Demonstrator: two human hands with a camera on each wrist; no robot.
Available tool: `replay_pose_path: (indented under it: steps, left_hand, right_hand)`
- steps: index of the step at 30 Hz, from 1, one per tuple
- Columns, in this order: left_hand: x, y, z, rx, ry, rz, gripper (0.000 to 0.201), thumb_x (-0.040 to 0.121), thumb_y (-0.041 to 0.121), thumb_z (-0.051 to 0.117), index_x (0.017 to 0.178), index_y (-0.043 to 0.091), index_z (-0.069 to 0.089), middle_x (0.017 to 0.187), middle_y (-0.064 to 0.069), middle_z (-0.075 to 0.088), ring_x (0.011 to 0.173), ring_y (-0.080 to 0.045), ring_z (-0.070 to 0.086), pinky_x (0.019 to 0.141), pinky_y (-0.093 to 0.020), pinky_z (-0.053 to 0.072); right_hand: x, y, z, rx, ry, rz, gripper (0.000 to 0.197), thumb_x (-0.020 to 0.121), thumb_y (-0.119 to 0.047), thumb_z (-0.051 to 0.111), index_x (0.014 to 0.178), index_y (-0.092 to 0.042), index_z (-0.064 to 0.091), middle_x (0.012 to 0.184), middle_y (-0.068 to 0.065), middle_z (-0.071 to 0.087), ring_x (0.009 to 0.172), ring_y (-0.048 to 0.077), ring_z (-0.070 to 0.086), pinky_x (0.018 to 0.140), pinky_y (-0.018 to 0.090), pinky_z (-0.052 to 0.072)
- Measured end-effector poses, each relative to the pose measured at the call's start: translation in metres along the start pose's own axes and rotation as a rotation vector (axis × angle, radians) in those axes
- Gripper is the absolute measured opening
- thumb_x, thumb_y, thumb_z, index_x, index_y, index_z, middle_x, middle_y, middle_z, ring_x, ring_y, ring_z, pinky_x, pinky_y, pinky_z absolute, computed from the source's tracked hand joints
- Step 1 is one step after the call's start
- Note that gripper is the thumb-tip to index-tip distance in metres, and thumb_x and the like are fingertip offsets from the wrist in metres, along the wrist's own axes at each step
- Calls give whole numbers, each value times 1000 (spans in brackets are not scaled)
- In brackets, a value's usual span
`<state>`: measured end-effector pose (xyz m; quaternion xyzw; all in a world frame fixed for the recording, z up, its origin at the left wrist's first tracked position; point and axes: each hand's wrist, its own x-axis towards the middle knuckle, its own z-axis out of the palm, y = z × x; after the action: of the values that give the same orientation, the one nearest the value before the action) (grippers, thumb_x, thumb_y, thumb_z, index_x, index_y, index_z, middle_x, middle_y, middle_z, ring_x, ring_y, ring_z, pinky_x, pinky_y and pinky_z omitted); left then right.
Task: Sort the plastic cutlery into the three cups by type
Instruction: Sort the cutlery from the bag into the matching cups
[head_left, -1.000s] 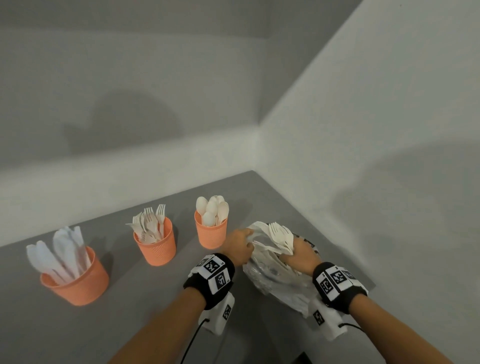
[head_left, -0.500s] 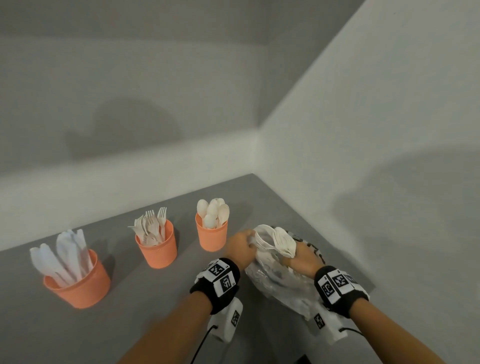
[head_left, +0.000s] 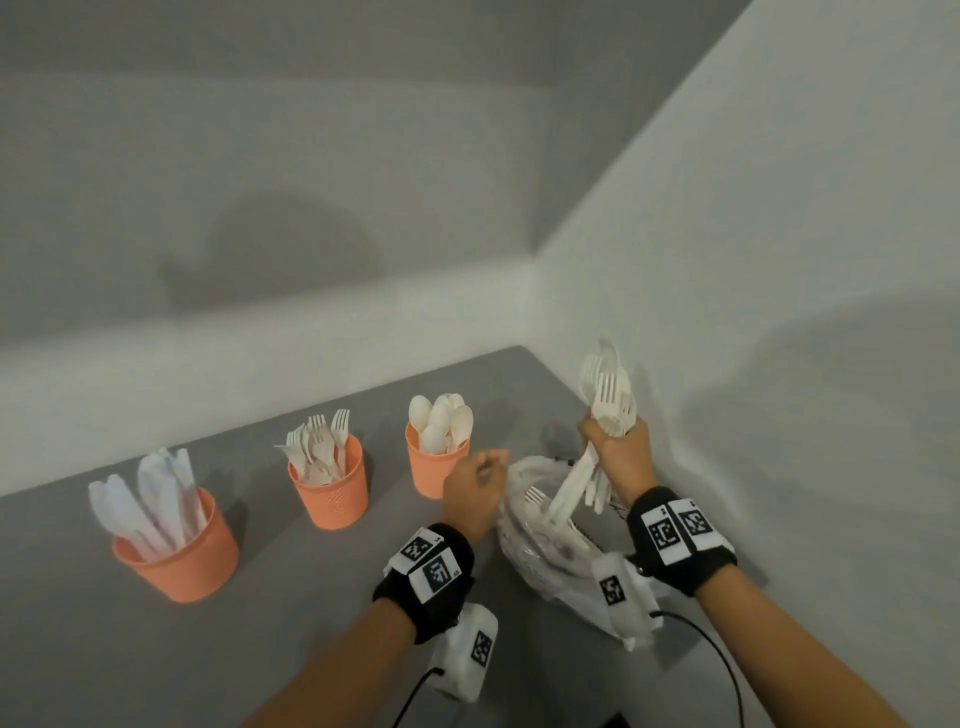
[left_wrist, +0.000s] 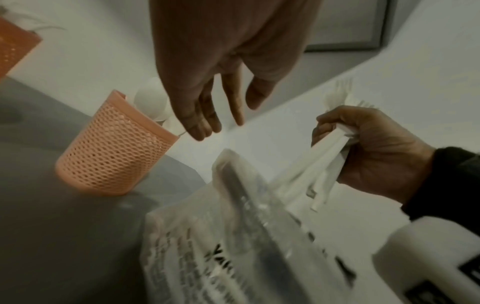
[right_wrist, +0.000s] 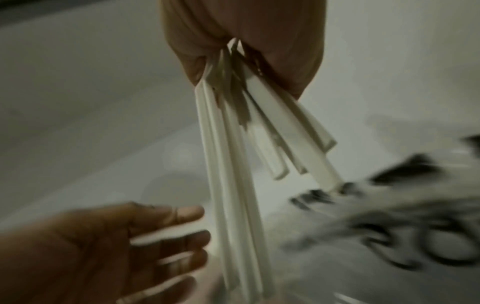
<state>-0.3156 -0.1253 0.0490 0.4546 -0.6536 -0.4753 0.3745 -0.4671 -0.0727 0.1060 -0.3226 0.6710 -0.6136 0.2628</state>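
Cutlery bundle is gripped by the right hand, now lifted from the blurry bag; left hand is relaxed, bag released.

A grey bench fills the near left and runs into a far corner where 2 pale walls meet. A dark shadow lies on the far wall. The left wrist view shows a grey-framed panel high on the wall.
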Motion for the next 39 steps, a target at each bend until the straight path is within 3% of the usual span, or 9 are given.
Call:
replay_pose_path:
  steps: [4, 8, 13, 19, 24, 27, 30, 34, 39]
  left_hand:
    - [0, 7, -23, -473, 81, -258, 22, 94, 11, 44, 81, 7, 61, 71, -1, 50, 63, -11, 44, 53, -14, 37]
    - [-15, 5, -48, -756, -15, -528, 41, 99, 36, 32, 93, 7, 60, 71, -5, 57, 61, -13, 53, 58, -23, 43]
    - [-34, 3, -79, -968, 71, -597, 44, 101, 31, 29, 81, 4, 59, 50, -5, 65, 51, -14, 62, 53, -24, 51]
    - [-62, -12, -113, -736, -18, -425, 37, 96, 45, 28, 97, 22, 56, 68, 9, 68, 63, -3, 63, 62, -21, 48]
    - [-77, -24, -137, -354, -107, -335, 31, 61, 18, 57, 91, 14, 51, 71, 2, 56, 65, -8, 54, 64, -22, 47]
    - [-81, -22, -142, -166, -41, -303, 14, 80, 9, 55, 89, 15, 46, 64, -1, 50, 48, -8, 48, 43, -19, 37]
    - [-86, -24, -143, -255, 3, -358, 20, 95, 14, 43, 75, 14, 40, 53, 0, 38, 36, -7, 35, 37, -17, 26]
    - [-92, -27, -142, -447, -50, -430, 30, 96, 27, 39, 72, 9, 45, 43, -2, 43, 32, -14, 41, 36, -17, 31]
    - [-95, -31, -152, -220, -96, -535, 34, 94, 42, 41, 89, 12, 57, 66, -4, 64, 57, -17, 61, 58, -26, 52]
  right_hand:
    - [-7, -26, 34, 162, -58, -24, 24, 80, 6, 57, 66, -14, 54, 60, 4, 52, 49, 10, 50, 53, 24, 43]
    - [-30, -34, 86, 239, -215, -45, 23, 82, 3, 59, 68, -15, 57, 53, -4, 56, 45, 5, 54, 50, 17, 47]
    - [-60, -21, 146, 350, -288, 52, 13, 75, -1, 65, 70, -10, 58, 47, -1, 54, 44, 11, 51, 55, 26, 47]
    - [-92, -2, 190, 371, -365, 163, 20, 79, 5, 63, 76, -14, 61, 63, -4, 64, 59, 7, 62, 60, 22, 53]
    - [-101, 9, 202, 257, -538, 304, 23, 81, 0, 59, 61, -10, 54, 53, 5, 55, 47, 17, 54, 49, 21, 46]
    - [-114, 12, 203, 244, -680, 273, 6, 82, -3, 62, 85, -6, 58, 68, 3, 56, 63, 13, 55, 50, 11, 46]
    - [-115, 22, 204, 215, -856, 315, 50, 72, -29, 68, 110, 1, 53, 77, 7, 62, 61, 8, 62, 52, 14, 48]
    - [-116, 23, 193, 255, -1041, 541, 20, 92, -29, 51, 99, -13, 60, 82, 2, 73, 75, 12, 70, 69, 23, 54]
    - [-120, 32, 191, 215, -901, 403, 30, 93, -21, 53, 118, -7, 56, 85, 9, 70, 69, 16, 69, 62, 25, 56]
